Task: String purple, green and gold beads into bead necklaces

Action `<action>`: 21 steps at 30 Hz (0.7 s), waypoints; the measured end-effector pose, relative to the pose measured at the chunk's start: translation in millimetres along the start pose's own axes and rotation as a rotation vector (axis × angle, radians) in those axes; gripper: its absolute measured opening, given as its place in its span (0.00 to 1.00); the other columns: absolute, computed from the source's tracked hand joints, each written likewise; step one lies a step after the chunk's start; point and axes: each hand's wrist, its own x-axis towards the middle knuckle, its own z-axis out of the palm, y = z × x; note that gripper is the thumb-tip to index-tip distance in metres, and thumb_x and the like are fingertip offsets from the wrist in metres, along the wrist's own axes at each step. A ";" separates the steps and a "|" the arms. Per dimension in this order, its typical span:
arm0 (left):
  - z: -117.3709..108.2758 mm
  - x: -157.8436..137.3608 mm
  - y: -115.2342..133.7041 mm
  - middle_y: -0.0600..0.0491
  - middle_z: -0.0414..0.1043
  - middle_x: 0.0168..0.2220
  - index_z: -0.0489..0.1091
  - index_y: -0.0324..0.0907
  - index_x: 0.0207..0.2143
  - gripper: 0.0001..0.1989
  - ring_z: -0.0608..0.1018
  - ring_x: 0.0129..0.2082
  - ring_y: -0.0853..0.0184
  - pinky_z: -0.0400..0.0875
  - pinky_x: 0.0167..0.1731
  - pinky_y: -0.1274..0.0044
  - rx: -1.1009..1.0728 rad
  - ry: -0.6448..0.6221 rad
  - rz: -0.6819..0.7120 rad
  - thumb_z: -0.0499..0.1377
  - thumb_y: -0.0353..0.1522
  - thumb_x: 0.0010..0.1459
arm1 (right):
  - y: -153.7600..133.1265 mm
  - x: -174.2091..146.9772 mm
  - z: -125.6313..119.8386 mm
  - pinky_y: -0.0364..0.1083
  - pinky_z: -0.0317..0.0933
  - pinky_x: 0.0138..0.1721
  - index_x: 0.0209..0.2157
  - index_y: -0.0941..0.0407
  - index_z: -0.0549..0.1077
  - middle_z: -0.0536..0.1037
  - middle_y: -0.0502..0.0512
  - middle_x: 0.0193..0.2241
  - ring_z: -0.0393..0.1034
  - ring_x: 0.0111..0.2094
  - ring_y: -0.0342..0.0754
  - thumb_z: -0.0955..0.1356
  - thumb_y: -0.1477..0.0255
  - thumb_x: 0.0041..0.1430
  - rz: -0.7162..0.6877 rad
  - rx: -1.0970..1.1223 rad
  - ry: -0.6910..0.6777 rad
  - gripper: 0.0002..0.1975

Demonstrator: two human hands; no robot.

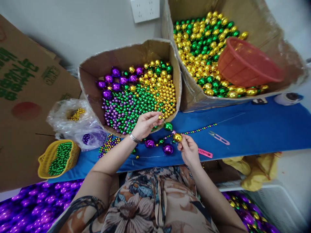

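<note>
My left hand (145, 124) pinches a small gold bead (160, 117) at its fingertips, over the front edge of the smaller cardboard box. A thin thread runs from there to a shiny green bead (168, 126). My right hand (189, 149) grips a large gold bead (177, 137) between thumb and finger. Beneath the hands, a partly strung garland has large purple beads (167, 149) and smaller green and gold ones. A string of tiny mixed beads (200, 130) stretches right across the blue cloth, ending in bare thread.
The smaller box (84, 77) holds purple, green and gold beads. In the larger box (194, 102) a red basket (243, 64) lies on gold and green beads. Pink thread snips (219, 138) and a pink tool (205, 153) lie right; a yellow basket (42, 166) stands left.
</note>
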 end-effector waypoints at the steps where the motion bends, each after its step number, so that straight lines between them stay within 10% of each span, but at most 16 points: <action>1: -0.5 -0.7 -0.2 0.51 0.80 0.36 0.78 0.40 0.37 0.14 0.80 0.31 0.72 0.77 0.36 0.78 0.020 -0.002 0.011 0.71 0.35 0.47 | 0.4 -0.2 -0.5 0.39 0.55 0.21 0.38 0.55 0.69 0.65 0.43 0.19 0.60 0.19 0.38 0.71 0.54 0.53 0.001 -0.006 -0.001 0.20; 14: -2.6 -13.4 -24.0 0.51 0.79 0.34 0.75 0.39 0.36 0.14 0.79 0.32 0.70 0.75 0.37 0.76 0.423 -0.098 0.195 0.69 0.36 0.50 | 21.7 5.2 -20.6 0.47 0.71 0.32 0.44 0.55 0.71 0.78 0.55 0.35 0.74 0.30 0.45 0.65 0.58 0.62 -0.132 -0.407 -0.040 0.16; 21: 3.1 -19.5 -39.9 0.47 0.79 0.38 0.75 0.39 0.31 0.11 0.80 0.38 0.66 0.75 0.40 0.74 0.564 -0.217 0.251 0.65 0.39 0.54 | 14.2 1.7 -39.0 0.52 0.67 0.49 0.49 0.55 0.71 0.77 0.60 0.44 0.72 0.46 0.51 0.59 0.70 0.65 -0.441 -1.004 -0.185 0.15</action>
